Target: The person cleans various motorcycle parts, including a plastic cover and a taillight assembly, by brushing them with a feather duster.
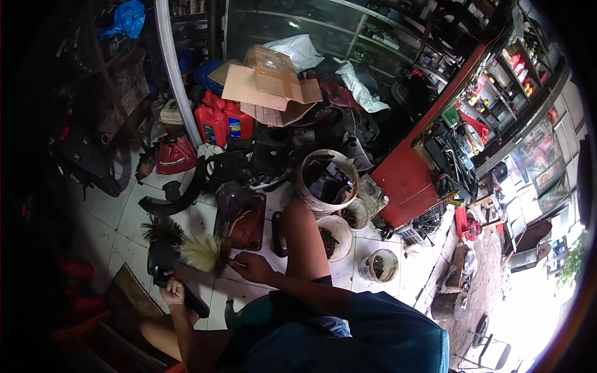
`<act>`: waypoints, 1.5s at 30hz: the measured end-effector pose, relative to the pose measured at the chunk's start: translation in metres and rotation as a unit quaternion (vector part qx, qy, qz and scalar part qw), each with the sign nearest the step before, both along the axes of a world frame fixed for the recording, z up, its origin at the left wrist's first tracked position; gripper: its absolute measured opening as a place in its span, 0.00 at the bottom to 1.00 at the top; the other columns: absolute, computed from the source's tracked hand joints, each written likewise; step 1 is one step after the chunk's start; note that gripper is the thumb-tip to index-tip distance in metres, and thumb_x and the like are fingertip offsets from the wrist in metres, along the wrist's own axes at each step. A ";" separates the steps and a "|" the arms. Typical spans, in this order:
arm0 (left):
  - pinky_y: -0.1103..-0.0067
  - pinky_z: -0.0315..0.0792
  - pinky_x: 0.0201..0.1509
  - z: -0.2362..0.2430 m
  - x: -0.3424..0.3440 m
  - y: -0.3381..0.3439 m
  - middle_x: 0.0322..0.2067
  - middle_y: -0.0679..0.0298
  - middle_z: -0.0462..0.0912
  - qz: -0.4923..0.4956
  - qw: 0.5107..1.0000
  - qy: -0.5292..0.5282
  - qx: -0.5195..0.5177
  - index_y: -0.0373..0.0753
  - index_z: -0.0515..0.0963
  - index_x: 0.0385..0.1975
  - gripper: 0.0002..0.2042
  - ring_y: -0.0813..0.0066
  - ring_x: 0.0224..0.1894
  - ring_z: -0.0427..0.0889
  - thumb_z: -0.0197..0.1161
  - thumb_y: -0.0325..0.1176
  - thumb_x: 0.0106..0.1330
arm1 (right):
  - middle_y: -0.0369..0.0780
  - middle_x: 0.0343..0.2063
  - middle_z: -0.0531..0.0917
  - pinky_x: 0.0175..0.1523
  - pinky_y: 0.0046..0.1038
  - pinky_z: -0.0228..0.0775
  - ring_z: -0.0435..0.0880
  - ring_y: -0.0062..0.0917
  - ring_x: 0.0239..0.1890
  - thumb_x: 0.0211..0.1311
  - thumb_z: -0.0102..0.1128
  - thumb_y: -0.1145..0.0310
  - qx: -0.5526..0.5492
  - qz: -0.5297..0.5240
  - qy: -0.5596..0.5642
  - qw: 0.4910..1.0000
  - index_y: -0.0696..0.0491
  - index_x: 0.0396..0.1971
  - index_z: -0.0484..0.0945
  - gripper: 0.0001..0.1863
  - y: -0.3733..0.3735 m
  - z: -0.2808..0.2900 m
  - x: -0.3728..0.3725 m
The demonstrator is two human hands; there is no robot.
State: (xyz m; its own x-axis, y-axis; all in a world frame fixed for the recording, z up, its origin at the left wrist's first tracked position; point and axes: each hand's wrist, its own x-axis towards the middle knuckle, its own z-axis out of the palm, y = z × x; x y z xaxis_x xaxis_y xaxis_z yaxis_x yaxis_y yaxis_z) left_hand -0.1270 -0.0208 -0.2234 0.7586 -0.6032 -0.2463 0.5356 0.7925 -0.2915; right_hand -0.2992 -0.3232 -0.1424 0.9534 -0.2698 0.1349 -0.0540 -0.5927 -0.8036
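My right hand [252,268] is closed round the handle end of a feather duster [202,252], whose pale yellow feathers point left. Dark feathers [160,229] show just beyond; I cannot tell whether they belong to the same duster. My left hand [175,292] grips the near edge of a black part [163,256], its exact kind unclear in the shadow. The duster's pale feathers lie close beside that part's right side. Beyond both hands, a red and black tray [254,229] rests on the white tiled floor, holding a dark translucent piece.
A large bucket [306,163] and several smaller tubs [379,266] with dark bits stand right of my knee. An open cardboard box [267,84], red oil jugs [217,121] and a curved black fender [180,199] lie farther off. A red cabinet side [401,186] stands right.
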 end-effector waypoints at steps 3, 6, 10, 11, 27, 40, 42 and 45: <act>0.84 0.55 0.15 -0.023 0.001 0.034 0.37 0.52 0.76 0.047 0.999 0.010 0.006 0.28 0.68 0.45 0.14 0.79 0.14 0.61 0.45 0.34 0.70 | 0.47 0.24 0.79 0.33 0.40 0.69 0.80 0.42 0.27 0.66 0.55 0.53 0.009 0.028 -0.002 1.000 0.55 0.31 0.79 0.18 0.012 0.004 0.010; 0.84 0.55 0.14 0.017 -0.002 0.025 0.25 0.59 0.73 0.034 0.994 -0.037 0.094 0.31 0.71 0.41 0.13 0.79 0.14 0.62 0.45 0.35 0.70 | 0.46 0.27 0.81 0.34 0.38 0.71 0.81 0.41 0.29 0.66 0.56 0.54 -0.009 0.060 0.036 0.998 0.55 0.32 0.81 0.18 0.015 0.009 0.008; 0.84 0.55 0.15 -0.003 -0.006 0.010 0.18 0.62 0.70 0.034 0.996 0.000 0.084 0.34 0.73 0.37 0.12 0.80 0.14 0.62 0.47 0.36 0.70 | 0.45 0.28 0.81 0.34 0.38 0.72 0.82 0.41 0.29 0.65 0.58 0.54 -0.011 0.024 0.017 0.999 0.55 0.33 0.82 0.17 0.009 0.002 0.003; 0.84 0.55 0.15 0.009 -0.011 0.007 0.15 0.63 0.67 0.032 0.999 0.018 0.020 0.35 0.74 0.34 0.12 0.80 0.14 0.62 0.48 0.38 0.70 | 0.45 0.27 0.81 0.33 0.38 0.72 0.82 0.41 0.28 0.65 0.58 0.54 -0.003 0.028 0.022 0.999 0.55 0.32 0.82 0.17 0.013 0.008 0.002; 0.85 0.57 0.14 0.009 -0.010 0.014 0.10 0.67 0.62 0.052 0.991 0.048 0.110 0.39 0.71 0.28 0.18 0.80 0.09 0.60 0.44 0.46 0.72 | 0.45 0.22 0.76 0.29 0.39 0.69 0.78 0.43 0.24 0.65 0.59 0.58 -0.029 0.030 -0.008 0.999 0.56 0.28 0.79 0.15 0.023 0.024 0.008; 0.84 0.55 0.14 0.015 -0.012 0.017 0.10 0.65 0.61 0.049 0.991 0.031 0.123 0.35 0.70 0.27 0.20 0.81 0.09 0.58 0.41 0.45 0.72 | 0.47 0.22 0.75 0.28 0.40 0.67 0.76 0.44 0.23 0.65 0.59 0.61 -0.028 0.042 -0.023 0.998 0.57 0.29 0.78 0.14 0.027 0.024 0.010; 0.84 0.55 0.14 0.017 -0.010 0.013 0.11 0.64 0.62 0.044 0.996 0.021 0.077 0.34 0.70 0.27 0.21 0.81 0.10 0.57 0.41 0.45 0.72 | 0.47 0.24 0.75 0.29 0.40 0.67 0.77 0.45 0.24 0.65 0.59 0.61 -0.010 0.008 -0.040 0.999 0.56 0.31 0.79 0.13 0.027 0.024 0.010; 0.85 0.55 0.14 0.023 -0.009 0.007 0.21 0.61 0.72 0.049 0.995 -0.015 0.080 0.30 0.70 0.36 0.21 0.82 0.10 0.57 0.39 0.45 0.72 | 0.45 0.24 0.75 0.29 0.39 0.68 0.77 0.42 0.24 0.65 0.59 0.60 -0.043 0.025 -0.033 0.998 0.55 0.33 0.80 0.12 0.022 0.023 0.008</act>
